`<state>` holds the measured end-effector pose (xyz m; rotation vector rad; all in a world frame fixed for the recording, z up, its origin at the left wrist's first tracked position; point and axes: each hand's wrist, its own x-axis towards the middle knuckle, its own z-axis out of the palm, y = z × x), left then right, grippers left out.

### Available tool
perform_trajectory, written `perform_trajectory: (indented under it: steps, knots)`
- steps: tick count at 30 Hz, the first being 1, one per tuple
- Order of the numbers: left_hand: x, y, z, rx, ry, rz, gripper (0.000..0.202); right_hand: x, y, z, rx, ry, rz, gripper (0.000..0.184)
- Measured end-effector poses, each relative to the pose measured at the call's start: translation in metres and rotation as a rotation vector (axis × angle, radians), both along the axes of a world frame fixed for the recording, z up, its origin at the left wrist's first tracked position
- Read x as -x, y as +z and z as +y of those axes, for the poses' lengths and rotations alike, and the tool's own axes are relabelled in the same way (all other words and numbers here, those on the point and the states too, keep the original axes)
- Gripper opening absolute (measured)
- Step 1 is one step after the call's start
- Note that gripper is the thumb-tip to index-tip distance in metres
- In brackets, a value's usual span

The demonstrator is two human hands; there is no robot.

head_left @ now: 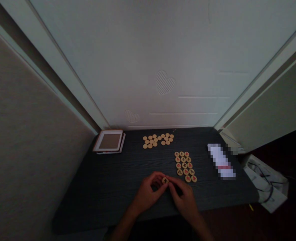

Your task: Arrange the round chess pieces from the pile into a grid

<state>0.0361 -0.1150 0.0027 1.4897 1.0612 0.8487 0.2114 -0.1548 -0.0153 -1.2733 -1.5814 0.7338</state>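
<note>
Between the fingertips of both hands is a round wooden Chinese chess piece [165, 180] with a black character facing up. My left hand [150, 190] pinches it from the left, thumb and forefinger curved round it. From the right, my right hand [183, 194] grips the same piece with thumb and forefinger. Just beyond the right hand lie face-up Chinese chess pieces [184, 165] in close rows, some marked red and some black. Farther back, a group of pieces [150, 142] shows plain, unmarked tops.
All this lies on a dark table [107, 187] against a white panel [137, 67]. A stacked box and lid [121, 147] sit at the back left. A pixelated object [220, 160] lies at the right; a white box with cables [268, 184] stands beyond the table's right edge.
</note>
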Motion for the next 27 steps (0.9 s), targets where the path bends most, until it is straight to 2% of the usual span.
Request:
perform_trajectory:
  steps: [10, 19, 27]
  knots:
    - [-0.0015, -0.0001, 0.0009, 0.019, 0.044, 0.03, 0.02, 0.003, 0.0, 0.0021, -0.075, 0.031, -0.048, 0.028]
    - [0.003, 0.0032, 0.0022, -0.016, 0.014, 0.051, 0.024, 0.0042, 0.005, 0.0023, -0.046, 0.036, -0.049, 0.027]
    - [0.0039, 0.0035, 0.0, -0.028, -0.028, 0.012, 0.026, 0.0021, 0.0022, 0.0031, -0.039, 0.012, -0.022, 0.027]
